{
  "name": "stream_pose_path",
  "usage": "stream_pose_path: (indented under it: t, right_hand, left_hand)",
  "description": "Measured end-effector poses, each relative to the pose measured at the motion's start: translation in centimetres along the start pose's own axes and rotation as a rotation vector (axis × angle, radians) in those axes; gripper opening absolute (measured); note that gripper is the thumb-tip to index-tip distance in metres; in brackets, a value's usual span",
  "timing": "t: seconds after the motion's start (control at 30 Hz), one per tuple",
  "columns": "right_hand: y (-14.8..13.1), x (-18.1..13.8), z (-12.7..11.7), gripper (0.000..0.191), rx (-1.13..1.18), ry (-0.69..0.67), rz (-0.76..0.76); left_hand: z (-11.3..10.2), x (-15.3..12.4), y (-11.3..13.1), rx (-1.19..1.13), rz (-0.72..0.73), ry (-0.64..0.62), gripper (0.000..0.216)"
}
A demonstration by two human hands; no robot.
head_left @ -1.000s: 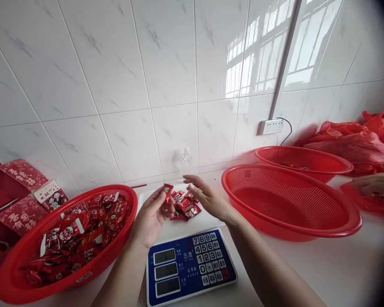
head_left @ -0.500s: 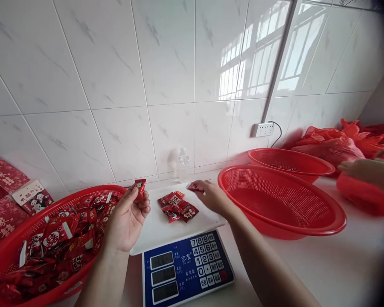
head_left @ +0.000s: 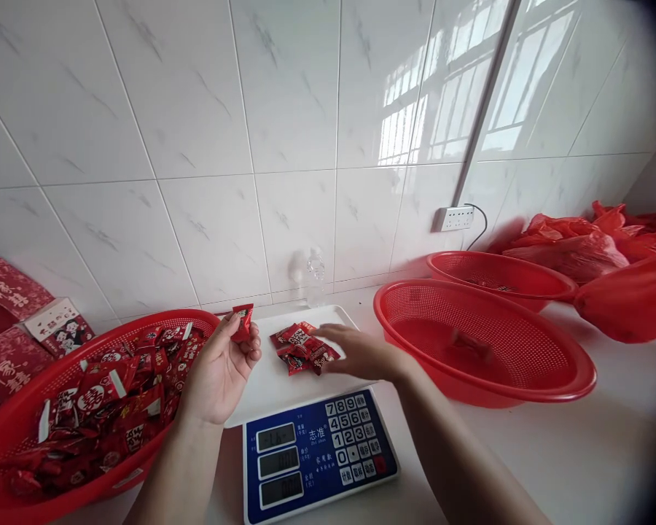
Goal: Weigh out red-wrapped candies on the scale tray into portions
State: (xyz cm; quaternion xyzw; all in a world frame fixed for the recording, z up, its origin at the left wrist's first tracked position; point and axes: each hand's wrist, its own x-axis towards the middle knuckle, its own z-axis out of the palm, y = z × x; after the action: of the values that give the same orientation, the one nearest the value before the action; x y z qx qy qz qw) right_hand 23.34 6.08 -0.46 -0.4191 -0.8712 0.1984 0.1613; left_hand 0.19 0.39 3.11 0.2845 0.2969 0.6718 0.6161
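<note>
Tiled wall (head_left: 295,102); left hand (head_left: 225,368) pinches red packet (head_left: 243,321), right hand (head_left: 367,354) arches, parted, by pile (head_left: 299,347).

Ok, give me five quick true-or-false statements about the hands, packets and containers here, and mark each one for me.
1. The left hand holds a red packet. True.
2. The left red basket contains many packets. True.
3. The right hand is beside the packet pile. True.
4. The right hand is inside the left red basket. False: it is at the white tray.
5. The left hand is pressing the scale's keys. False: it holds the packet up near the tray.
</note>
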Motion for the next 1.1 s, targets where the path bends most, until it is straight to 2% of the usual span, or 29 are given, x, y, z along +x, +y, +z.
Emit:
stream_pose_path:
  t: [0.07, 0.13, 0.3, 0.43, 0.53, 0.6, 0.67, 0.73, 0.77, 0.87, 0.93, 1.0, 1.1]
  right_hand:
    - [-1.0, 0.7, 1.4, 0.068, -0.013, -0.090, -0.028]
    - [-1.4, 1.2, 2.3, 0.064, -0.064, -0.068, -0.021]
    - [-1.1, 1.5, 2.4, 0.041, -0.108, 0.068, -0.026]
    - [-0.1, 0.8, 0.5, 0.032, -0.113, 0.266, -0.031]
    - [1.9, -0.8, -2.1, 0.032, -0.171, 0.489, 0.102]
    - [3.7, -2.0, -3.8, 0.033, -0.238, 0.606, 0.265]
    - [5.1, -2.9, -4.9, 0.036, -0.307, 0.647, 0.461]
    - [5.4, -2.9, -5.0, 0.038, -0.320, 0.618, 0.552]
    - [5.1, -2.6, -4.6, 0.039, -0.302, 0.595, 0.525]
    - [2.3, -0.8, -1.9, 0.044, -0.194, 0.485, 0.237]
    - [-0.1, 0.6, 0.3, 0.053, -0.117, 0.252, 0.081]
    - [-2.2, 1.4, 2.2, 0.061, -0.056, 0.015, 0.005]
    - [-3.5, 1.8, 3.5, 0.061, -0.009, -0.164, -0.019]
  left_hand:
    - [0.0, -0.1, 0.0, 0.001, 0.006, -0.011, 0.011]
    - [-0.1, -0.1, -0.1, 0.004, 0.009, -0.026, 0.009]
    - [-0.1, 0.0, -0.5, 0.030, -0.005, -0.053, 0.004]
    - [-0.3, 0.1, -0.6, 0.044, 0.003, -0.076, 0.007]
    - [-0.3, 0.1, -0.5, 0.036, 0.013, -0.076, 0.009]
    - [-0.3, 0.1, -0.5, 0.032, 0.015, -0.071, 0.010]
    - [-0.1, 0.1, -0.6, 0.033, 0.008, -0.070, 0.011]
    - [0.0, 0.0, -0.7, 0.037, 0.000, -0.074, 0.013]
    - [0.1, 0.0, -0.8, 0.039, -0.002, -0.078, 0.013]
    - [0.0, 0.0, -0.9, 0.047, 0.003, -0.082, 0.015]
    - [-0.1, 0.0, -0.8, 0.052, 0.011, -0.082, 0.015]
    - [-0.1, 0.0, -0.8, 0.053, 0.016, -0.082, 0.014]
    - [0.0, 0.1, -0.8, 0.045, 0.008, -0.081, 0.014]
